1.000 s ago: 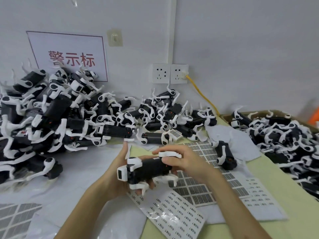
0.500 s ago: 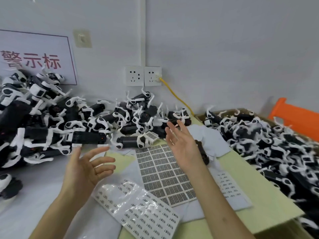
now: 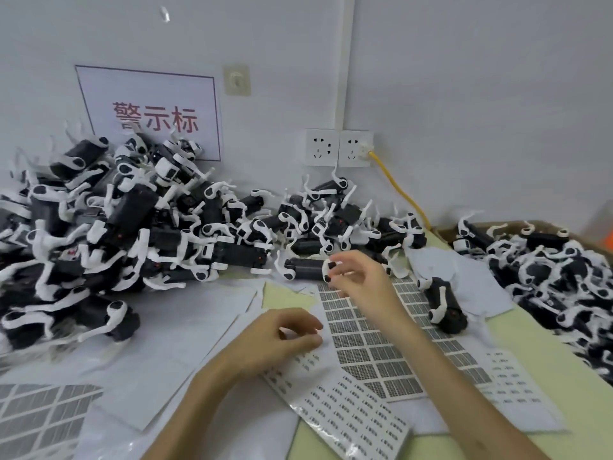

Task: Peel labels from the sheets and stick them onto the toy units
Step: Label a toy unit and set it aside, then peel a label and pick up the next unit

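Note:
My left hand [image 3: 282,336] hovers with loosely curled fingers over the top end of a clear sheet of small barcode labels [image 3: 348,416]; nothing shows in it. My right hand [image 3: 360,280] is above the far end of a sheet of grey grid labels [image 3: 381,353], fingers bent, fingertips close to the white end of a black-and-white toy unit [image 3: 303,268]. I see nothing gripped there. A big pile of toy units [image 3: 132,227] fills the left and back of the table. One toy unit [image 3: 444,303] lies alone to the right of the grid sheet.
A cardboard box [image 3: 441,231] at the right is full of more toy units. Another barcode sheet [image 3: 510,383] lies at the right, a grey label sheet [image 3: 36,416] at the bottom left. Wall sockets [image 3: 338,147] with a yellow cable [image 3: 401,190] are behind.
A second ago both hands held a toy unit; it is out of my hands now. From spread open half a second ago, both hands have come down over the label sheets with fingers curled.

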Action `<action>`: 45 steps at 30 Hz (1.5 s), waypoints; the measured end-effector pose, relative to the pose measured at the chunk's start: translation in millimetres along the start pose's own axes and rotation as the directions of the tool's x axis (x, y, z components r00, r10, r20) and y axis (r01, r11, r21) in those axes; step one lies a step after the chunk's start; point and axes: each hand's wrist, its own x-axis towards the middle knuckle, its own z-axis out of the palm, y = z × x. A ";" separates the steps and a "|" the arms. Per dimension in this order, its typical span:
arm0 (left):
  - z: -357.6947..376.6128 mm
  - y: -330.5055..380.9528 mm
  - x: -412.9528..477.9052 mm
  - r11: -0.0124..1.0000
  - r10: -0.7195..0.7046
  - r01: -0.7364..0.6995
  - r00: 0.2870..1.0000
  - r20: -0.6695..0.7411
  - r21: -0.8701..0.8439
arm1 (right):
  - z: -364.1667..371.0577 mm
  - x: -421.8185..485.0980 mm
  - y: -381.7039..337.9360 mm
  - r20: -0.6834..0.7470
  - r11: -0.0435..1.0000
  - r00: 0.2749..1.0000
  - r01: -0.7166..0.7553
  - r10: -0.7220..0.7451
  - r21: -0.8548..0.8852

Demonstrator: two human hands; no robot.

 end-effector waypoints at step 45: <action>-5.0 -4.2 7.2 0.974 -0.121 -0.076 0.627 -0.769 -0.215 | 29.6 -1.1 -8.3 -0.105 0.897 0.903 0.390 -0.417 -0.210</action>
